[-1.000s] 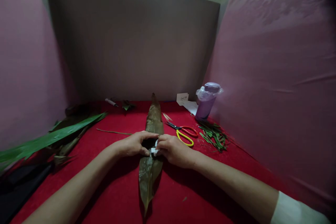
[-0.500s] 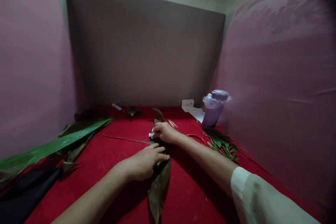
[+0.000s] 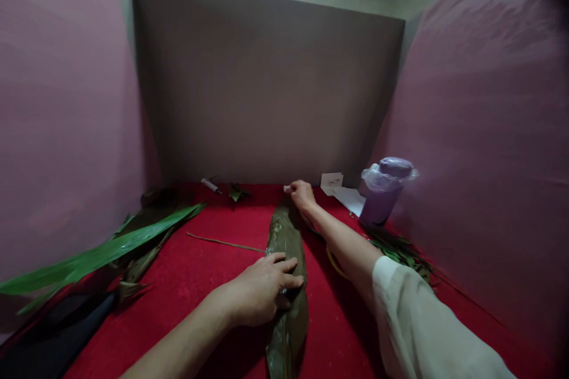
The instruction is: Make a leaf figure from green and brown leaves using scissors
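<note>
A long, dull green-brown leaf (image 3: 287, 240) lies lengthwise on the red cloth in front of me, its surface glistening in places. My left hand (image 3: 262, 290) rests on the middle of the leaf with its fingers apart. At the leaf's far end, my right hand (image 3: 303, 196) pinches a small, crumpled white wad (image 3: 287, 189), most of it hidden by the fingers; I cannot tell whether it is tissue or cotton. A thin brown stem (image 3: 226, 243) extends left from the leaf's edge.
Long green leaves (image 3: 120, 247) and a dark cloth (image 3: 57, 331) lie at left. A white tube (image 3: 210, 185) and small green leaf (image 3: 237, 192) are at the back. A purple bottle (image 3: 380, 204), white cards (image 3: 331, 182) and cut leaf strips (image 3: 402, 254) lie right.
My right hand has moved away from me along the leaf to its far end with the white wad, uncovering the leaf's upper part. My left hand stays on the leaf. The view has shifted slightly.
</note>
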A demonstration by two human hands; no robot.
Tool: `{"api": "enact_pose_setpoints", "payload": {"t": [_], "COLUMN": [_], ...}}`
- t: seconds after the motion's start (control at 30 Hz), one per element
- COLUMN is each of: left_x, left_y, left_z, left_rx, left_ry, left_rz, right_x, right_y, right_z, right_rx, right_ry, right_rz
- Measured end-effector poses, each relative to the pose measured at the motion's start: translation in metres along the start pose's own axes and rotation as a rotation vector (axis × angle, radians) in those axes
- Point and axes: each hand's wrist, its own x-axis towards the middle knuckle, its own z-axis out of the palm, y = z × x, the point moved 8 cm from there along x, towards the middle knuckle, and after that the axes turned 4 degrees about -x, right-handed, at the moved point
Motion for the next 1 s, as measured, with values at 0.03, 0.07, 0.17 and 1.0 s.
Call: {"api": "enact_pose_setpoints", "payload": {"t": [0.03,0.07,0.17,1.0], "left_x": [0.000,0.000,0.000,-0.001], "left_y": [0.000,0.000,0.000,0.001], "left_z": [0.000,0.000,0.001,-0.003], "left_rx": [-0.001,-0.003,-0.009,-0.056], "left_ry": [0.000,-0.002,-0.008,0.027], "left_rz": [0.001,0.001,-0.008,-0.016], "right_x": [0.002,0.001,-0.015,-0.045], "right_y": [-0.001,-0.005,-0.032,-0.047], "right_z": [-0.011,-0.021,-0.029,0.011], "right_rx": [0.006,0.016,0.066,0.049], "right_ry": [0.030,0.049,-0.006,-0.211], "right_rz": [0.000,-0.016,-0.161,-0.300]}}
